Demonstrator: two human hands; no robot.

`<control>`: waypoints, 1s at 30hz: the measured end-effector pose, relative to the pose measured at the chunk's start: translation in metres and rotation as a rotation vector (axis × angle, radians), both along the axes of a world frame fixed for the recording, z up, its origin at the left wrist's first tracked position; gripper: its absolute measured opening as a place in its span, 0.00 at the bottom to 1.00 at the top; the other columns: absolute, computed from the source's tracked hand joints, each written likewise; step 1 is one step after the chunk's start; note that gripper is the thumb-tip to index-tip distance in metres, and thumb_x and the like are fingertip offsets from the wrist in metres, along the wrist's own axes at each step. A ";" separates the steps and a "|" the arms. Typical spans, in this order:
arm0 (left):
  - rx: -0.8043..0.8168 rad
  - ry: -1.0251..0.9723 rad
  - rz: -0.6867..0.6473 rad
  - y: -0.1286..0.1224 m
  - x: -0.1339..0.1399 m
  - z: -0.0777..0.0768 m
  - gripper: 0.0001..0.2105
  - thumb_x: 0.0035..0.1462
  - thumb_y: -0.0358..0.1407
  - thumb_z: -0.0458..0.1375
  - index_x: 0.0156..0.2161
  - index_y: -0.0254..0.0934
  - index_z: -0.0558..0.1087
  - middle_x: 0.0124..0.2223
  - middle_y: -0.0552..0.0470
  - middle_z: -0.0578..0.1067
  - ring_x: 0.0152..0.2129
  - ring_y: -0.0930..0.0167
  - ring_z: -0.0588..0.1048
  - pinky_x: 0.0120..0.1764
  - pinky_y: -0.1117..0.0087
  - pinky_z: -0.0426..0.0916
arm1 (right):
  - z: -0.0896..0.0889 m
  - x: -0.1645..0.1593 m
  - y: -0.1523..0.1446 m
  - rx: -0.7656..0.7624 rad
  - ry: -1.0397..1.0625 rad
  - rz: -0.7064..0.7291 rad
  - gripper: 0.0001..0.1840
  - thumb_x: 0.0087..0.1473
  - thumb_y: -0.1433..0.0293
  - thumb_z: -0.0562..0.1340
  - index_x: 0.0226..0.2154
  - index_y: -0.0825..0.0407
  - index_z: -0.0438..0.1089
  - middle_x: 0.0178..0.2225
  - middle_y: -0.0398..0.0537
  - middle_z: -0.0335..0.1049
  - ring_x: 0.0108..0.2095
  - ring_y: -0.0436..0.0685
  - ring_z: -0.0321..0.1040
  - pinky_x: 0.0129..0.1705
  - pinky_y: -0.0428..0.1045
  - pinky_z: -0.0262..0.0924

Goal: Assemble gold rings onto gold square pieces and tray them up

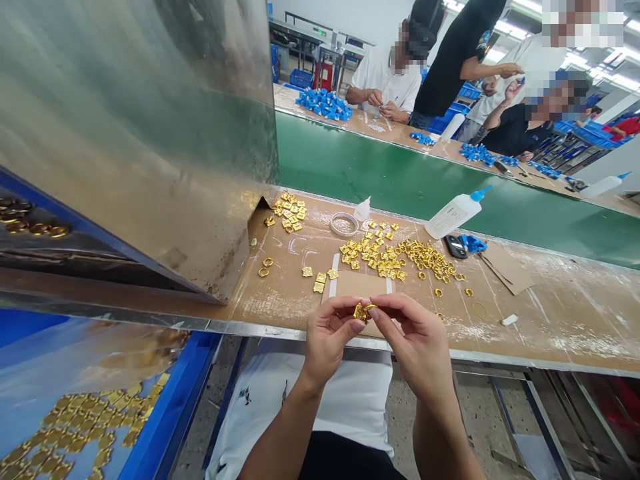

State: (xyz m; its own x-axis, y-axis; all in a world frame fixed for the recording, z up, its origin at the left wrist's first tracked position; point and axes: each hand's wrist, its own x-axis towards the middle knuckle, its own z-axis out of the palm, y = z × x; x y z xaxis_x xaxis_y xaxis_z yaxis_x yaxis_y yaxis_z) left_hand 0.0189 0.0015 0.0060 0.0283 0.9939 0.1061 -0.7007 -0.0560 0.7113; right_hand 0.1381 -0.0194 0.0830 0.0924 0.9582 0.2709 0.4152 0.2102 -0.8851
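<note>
Close together over the bench's near edge, my two hands each pinch a small gold part. My left hand [327, 337] grips a squarish gold piece [359, 311] between thumb and fingertips. Thumb and forefinger of my right hand [415, 340] close on a gold ring [370, 307], which appears to touch the square piece. Just beyond the hands lies a cardboard sheet [357, 285] with white tape strips. Past it are a heap of square gold pieces [373, 250] and a heap of gold rings [430, 259]. A few square pieces [319, 283] lie left of the sheet.
A metal housing [200, 167] rises at the left. Behind the bench runs a green conveyor belt [350, 157]. A white glue bottle [455, 215], tape roll [344, 225] and dark device [456, 247] stand nearby. A blue bin [195, 373] holds gold pieces. Several people work across the belt.
</note>
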 end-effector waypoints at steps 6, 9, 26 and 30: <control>-0.038 0.024 0.018 0.000 0.001 0.002 0.14 0.45 0.41 0.76 0.37 0.37 0.83 0.36 0.47 0.85 0.34 0.68 0.83 0.38 0.72 0.78 | 0.002 -0.001 -0.001 0.034 -0.094 -0.003 0.06 0.59 0.71 0.66 0.37 0.48 0.80 0.34 0.48 0.82 0.34 0.56 0.78 0.37 0.50 0.72; -0.041 0.035 0.029 0.000 0.001 0.003 0.14 0.45 0.40 0.76 0.37 0.38 0.83 0.35 0.48 0.85 0.34 0.69 0.83 0.38 0.73 0.78 | 0.001 0.000 0.000 0.027 -0.096 0.010 0.06 0.59 0.71 0.66 0.37 0.47 0.80 0.34 0.48 0.82 0.34 0.56 0.78 0.37 0.50 0.72; -0.065 0.068 0.034 -0.002 0.001 0.005 0.15 0.44 0.41 0.76 0.36 0.37 0.83 0.34 0.47 0.84 0.33 0.67 0.83 0.38 0.70 0.79 | 0.004 -0.004 -0.002 0.086 -0.192 0.009 0.07 0.60 0.72 0.65 0.36 0.47 0.80 0.33 0.47 0.81 0.33 0.55 0.77 0.36 0.48 0.71; -0.063 0.071 0.045 -0.002 0.002 0.004 0.15 0.43 0.41 0.76 0.36 0.37 0.83 0.34 0.47 0.84 0.33 0.66 0.83 0.38 0.69 0.79 | 0.005 -0.006 -0.003 0.102 -0.211 0.006 0.06 0.61 0.72 0.65 0.35 0.47 0.79 0.32 0.46 0.80 0.33 0.55 0.77 0.35 0.47 0.70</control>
State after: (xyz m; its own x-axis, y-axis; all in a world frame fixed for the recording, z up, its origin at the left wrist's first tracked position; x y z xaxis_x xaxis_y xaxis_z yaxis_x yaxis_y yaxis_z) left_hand 0.0207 -0.0009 0.0095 -0.0118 0.9990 0.0426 -0.6463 -0.0401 0.7621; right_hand 0.1324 -0.0224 0.0877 0.0181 0.9253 0.3787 0.5870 0.2968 -0.7533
